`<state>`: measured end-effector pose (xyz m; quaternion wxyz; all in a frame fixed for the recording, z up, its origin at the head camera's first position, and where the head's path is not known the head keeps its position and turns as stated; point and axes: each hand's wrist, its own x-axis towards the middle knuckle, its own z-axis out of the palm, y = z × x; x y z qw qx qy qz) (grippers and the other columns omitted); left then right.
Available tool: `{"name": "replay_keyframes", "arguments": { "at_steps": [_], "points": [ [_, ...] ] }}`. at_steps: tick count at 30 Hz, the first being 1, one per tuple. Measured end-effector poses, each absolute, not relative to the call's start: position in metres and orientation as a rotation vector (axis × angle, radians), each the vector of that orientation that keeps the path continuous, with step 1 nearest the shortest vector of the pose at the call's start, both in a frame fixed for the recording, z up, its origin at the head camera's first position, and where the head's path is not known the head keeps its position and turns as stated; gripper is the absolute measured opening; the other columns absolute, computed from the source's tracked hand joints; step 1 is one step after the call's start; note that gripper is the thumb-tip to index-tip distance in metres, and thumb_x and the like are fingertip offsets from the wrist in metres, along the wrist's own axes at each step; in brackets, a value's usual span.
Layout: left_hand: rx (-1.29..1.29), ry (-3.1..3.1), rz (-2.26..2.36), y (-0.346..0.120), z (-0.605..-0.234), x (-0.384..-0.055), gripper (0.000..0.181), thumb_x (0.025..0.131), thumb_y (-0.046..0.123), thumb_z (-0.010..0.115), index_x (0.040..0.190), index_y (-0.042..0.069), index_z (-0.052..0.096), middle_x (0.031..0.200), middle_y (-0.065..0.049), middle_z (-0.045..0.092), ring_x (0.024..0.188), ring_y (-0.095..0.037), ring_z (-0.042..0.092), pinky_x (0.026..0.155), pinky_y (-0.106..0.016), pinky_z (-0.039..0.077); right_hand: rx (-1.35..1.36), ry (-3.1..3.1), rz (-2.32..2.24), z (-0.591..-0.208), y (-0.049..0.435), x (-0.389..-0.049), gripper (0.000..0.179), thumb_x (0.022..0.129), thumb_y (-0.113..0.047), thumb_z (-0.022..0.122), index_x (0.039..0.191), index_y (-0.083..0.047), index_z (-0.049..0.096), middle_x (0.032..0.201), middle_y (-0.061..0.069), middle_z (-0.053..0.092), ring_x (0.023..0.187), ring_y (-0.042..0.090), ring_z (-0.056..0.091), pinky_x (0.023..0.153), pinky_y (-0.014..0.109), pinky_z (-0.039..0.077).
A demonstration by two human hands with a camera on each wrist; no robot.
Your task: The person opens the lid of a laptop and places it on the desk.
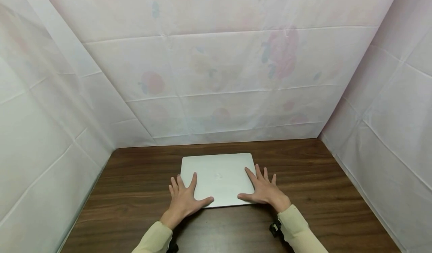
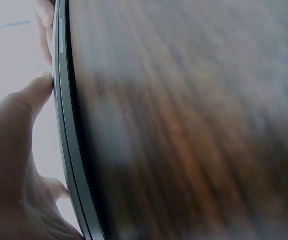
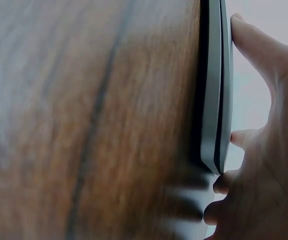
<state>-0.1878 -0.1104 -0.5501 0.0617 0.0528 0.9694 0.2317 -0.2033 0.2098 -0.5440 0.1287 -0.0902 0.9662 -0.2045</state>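
Observation:
A closed silver laptop (image 1: 219, 178) lies flat on the wooden table, with a faint logo on its lid. My left hand (image 1: 185, 198) spreads its fingers over the near left corner, the thumb on the lid by the front edge. At the near right corner, my right hand (image 1: 264, 189) rests in a similar way, thumb and index finger on the lid and the other fingers past the side. Both wrist views look along the thin front edge: the left hand (image 2: 8, 135) touches the laptop (image 2: 68, 125), and so does the right hand (image 3: 269, 125) on the laptop (image 3: 215, 100).
The dark wood table (image 1: 135, 193) extends around the laptop on all sides. White sheeting with pale printed fruit forms a back wall (image 1: 219, 69), a left wall (image 1: 44, 140) and a right wall (image 1: 398, 125). Dark straps show at both wrists below the light sleeves.

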Motion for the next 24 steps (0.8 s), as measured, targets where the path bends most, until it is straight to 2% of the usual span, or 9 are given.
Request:
{"name": "replay_keyframes", "arguments": {
  "at_steps": [15,24],
  "points": [
    [0.17,2.912,0.72,-0.102,-0.549,-0.185,0.121,0.073,0.085,0.067,0.165,0.018,0.026,0.162,-0.045,-0.002,0.15,-0.063,-0.01,0.119,-0.075,0.001,-0.247,2.803,-0.586,-0.547,0.22,-0.205,0.115,0.077,-0.084,0.065,0.167,-0.028,0.019,0.172,0.023,0.001,0.155,0.055,-0.002,0.112,0.084,-0.001],
    [0.188,2.929,0.732,-0.097,-0.549,-0.185,0.12,0.073,0.084,0.069,0.164,0.018,0.029,0.161,-0.046,0.001,0.15,-0.064,-0.007,0.119,-0.076,0.003,-0.25,2.795,-0.585,-0.545,0.225,-0.205,0.115,0.077,-0.083,0.066,0.167,-0.027,0.019,0.172,0.024,0.001,0.155,0.055,-0.002,0.112,0.083,-0.002]
  ]
}}
